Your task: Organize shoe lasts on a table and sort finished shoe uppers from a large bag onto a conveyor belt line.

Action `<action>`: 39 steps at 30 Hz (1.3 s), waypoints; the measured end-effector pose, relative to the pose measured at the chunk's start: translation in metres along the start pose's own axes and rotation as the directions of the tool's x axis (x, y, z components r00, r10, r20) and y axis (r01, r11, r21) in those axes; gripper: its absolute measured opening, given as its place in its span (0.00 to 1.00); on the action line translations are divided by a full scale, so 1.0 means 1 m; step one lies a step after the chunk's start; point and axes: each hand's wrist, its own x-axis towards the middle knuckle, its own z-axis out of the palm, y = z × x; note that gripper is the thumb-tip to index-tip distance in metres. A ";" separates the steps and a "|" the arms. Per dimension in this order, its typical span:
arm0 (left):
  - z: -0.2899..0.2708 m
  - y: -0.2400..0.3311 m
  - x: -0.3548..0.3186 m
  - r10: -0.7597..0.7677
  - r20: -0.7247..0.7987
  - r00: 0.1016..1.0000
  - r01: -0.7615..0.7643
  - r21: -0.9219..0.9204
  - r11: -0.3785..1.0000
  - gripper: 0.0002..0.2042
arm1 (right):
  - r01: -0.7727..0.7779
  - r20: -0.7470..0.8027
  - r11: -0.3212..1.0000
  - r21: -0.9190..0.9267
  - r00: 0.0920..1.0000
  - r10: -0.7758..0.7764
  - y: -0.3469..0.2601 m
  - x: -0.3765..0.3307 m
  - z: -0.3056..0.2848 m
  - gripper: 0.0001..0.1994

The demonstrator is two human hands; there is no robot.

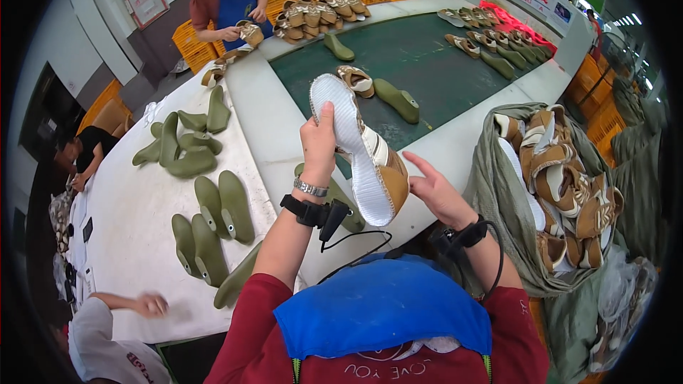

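Gripping the brown-and-white shoe (364, 171) with our left hand (318, 144), we lay the thumb along its ribbed white underside; the other fingers are hidden behind it. Our right hand (437, 192) is spread and holds nothing we can see, its foremost finger just beside the brown end; whether it touches, we cannot tell. The shoe is tilted in front of us, underside facing up, above the near edge of the work surface.

We judge it light, the underside fairly stiff and the upper softer, likely to crease if squeezed. The narrow middle looks the safest place to hold, with the other hand cupping the brown end. We expect little slipping, given the ribs.

Most of the upper is turned away, and we cannot make out whether anything fills it. Behind our left wrist, a green shoe form (346, 208) is partly covered. Farther out, shoes fill a grey-green sack (489, 195), the lower ones buried. At lower left a co-worker's hand (151, 305) is blurred, and the body is cut off by the dark rim.
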 end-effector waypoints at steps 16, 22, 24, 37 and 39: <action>-0.028 0.011 -0.026 -0.409 0.404 0.818 0.559 -0.396 0.728 0.24 | 0.058 0.065 0.729 0.682 0.988 -0.139 0.028 0.020 -0.044 0.24; -0.027 -0.014 -0.035 -0.574 0.352 0.739 0.659 -0.202 0.724 0.31 | 0.263 -0.188 0.899 0.352 0.960 -0.207 0.029 0.016 -0.043 0.13; -0.022 -0.019 -0.040 -0.604 0.389 0.696 0.708 -0.227 0.669 0.30 | 0.191 -0.093 0.943 -0.272 0.970 -0.223 0.027 0.008 -0.038 0.07; -0.039 -0.051 -0.024 -0.417 0.489 0.766 0.640 -0.525 0.560 0.24 | 0.535 0.227 0.450 -0.715 0.787 -0.574 0.002 0.008 0.007 0.13; -0.039 -0.050 -0.025 -0.413 0.511 0.754 0.655 -0.545 0.524 0.24 | 0.395 0.061 0.599 -0.696 0.865 -0.498 -0.002 0.012 0.002 0.21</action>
